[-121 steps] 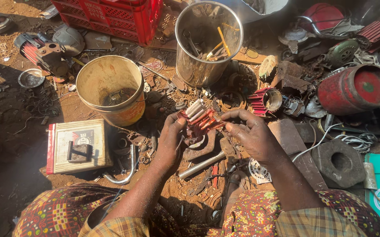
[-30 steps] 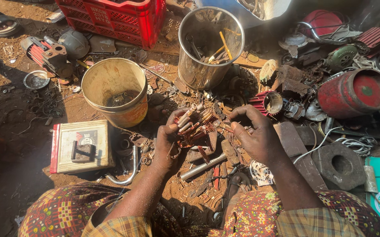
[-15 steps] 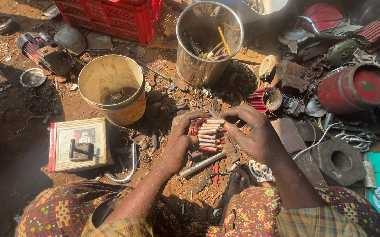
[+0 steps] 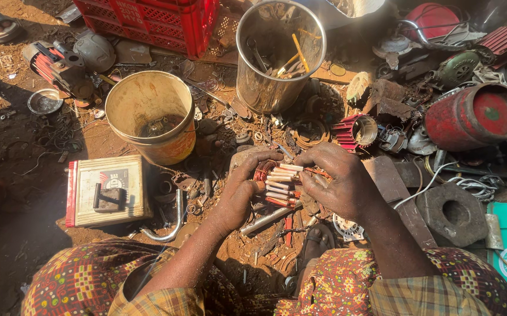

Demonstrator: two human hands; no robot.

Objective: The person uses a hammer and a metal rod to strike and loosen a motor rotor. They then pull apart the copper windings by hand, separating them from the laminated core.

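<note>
1. A flat tin box point(image 4: 108, 190) is seen lying on the dirt ground point(image 4: 13, 146) at far left, with a yellow bucket point(image 4: 151, 114) just behind it.
2. The left hand point(image 4: 239, 196) is closed around the coil bundle point(image 4: 280, 184), gripping its copper-wound end.
3. The coil bundle is held above the ground between both hands. It is judged stiff, fairly light and sharp-edged; it is best gripped across the sleeved sticks.
4. The right hand point(image 4: 338, 181) is clenched on the bundle's opposite end.
5. A red cylinder point(image 4: 475, 117) lies at far right.
</note>
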